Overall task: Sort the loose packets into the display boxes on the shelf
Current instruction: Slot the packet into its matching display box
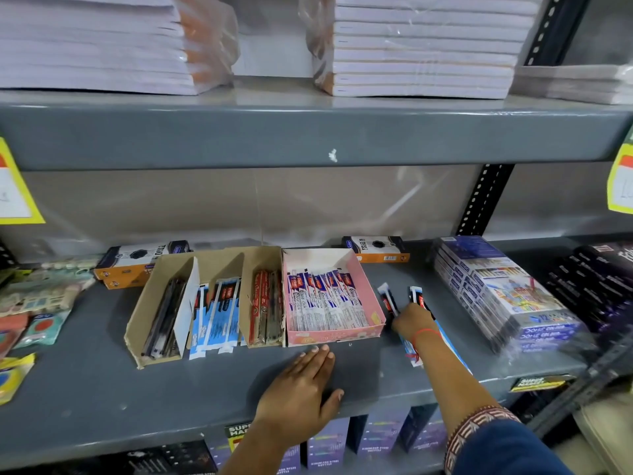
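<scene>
Grey metal shelf (pixel 102 389): left hand (pixel 301 389) laid flat, open, holding nothing. Right hand (pixel 411 322) closed on loose blue-white packets (pixel 416 298) beside pink cardboard display box (pixel 373 303), filled with white-blue packets (pixel 322 299). Brown cardboard divided box (pixel 137 323) is stocked with pens; paper stacks (pixel 421 46) seen above.

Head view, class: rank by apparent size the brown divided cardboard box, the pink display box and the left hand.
1. Brown divided cardboard box
2. Pink display box
3. Left hand, though it sits nearer the camera, which enlarges it.
</scene>
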A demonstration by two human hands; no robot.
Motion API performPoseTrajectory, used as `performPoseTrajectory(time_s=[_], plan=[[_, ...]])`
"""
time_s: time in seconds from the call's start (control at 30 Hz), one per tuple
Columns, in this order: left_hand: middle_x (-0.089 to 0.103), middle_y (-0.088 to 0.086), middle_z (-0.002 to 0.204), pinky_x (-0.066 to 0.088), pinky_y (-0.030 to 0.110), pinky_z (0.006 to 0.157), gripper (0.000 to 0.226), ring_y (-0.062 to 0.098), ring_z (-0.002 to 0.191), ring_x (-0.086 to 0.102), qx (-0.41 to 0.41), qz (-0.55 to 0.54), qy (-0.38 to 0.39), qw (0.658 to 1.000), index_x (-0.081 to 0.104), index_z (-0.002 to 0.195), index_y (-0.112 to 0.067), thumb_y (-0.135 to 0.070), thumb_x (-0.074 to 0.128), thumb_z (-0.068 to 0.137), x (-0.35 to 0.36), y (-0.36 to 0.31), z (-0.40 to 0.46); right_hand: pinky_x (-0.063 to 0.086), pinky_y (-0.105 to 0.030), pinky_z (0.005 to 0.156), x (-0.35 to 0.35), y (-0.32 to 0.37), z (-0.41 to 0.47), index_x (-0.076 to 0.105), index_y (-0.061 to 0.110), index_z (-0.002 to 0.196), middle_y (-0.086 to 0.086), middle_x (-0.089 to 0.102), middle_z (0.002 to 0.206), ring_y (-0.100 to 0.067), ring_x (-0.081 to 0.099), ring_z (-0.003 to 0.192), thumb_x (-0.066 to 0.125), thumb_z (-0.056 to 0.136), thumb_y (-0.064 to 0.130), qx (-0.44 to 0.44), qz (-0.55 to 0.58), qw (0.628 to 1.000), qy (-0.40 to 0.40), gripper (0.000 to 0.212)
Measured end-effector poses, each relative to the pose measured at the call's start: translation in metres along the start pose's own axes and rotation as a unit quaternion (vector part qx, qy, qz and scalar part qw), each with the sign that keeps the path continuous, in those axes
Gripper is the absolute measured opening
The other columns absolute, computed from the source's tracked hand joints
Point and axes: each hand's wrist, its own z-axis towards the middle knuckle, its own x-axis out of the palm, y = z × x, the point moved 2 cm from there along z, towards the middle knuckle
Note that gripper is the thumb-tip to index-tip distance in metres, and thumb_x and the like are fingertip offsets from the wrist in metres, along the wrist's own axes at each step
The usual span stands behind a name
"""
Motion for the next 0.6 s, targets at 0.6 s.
performPoseTrajectory(time_s=[0.6], plan=[[0.002,0.0,0.156,-0.016,0.021,0.102,0.063,0.012,0.141,-0.004,0.0,0.021,0.003,1.0,0.006,0.146,-0.017,-0.052,0.018,0.096,0.0,-0.002,0.001,0.05,-0.01,0.052,-0.044,0.002,-0.025,0.065,0.019,0.066,0.011,0.071,0.056,0.002,0.065,0.053,0.061,0.083,-0.001,-0.157,0.559,0.805,0.126,0.027]])
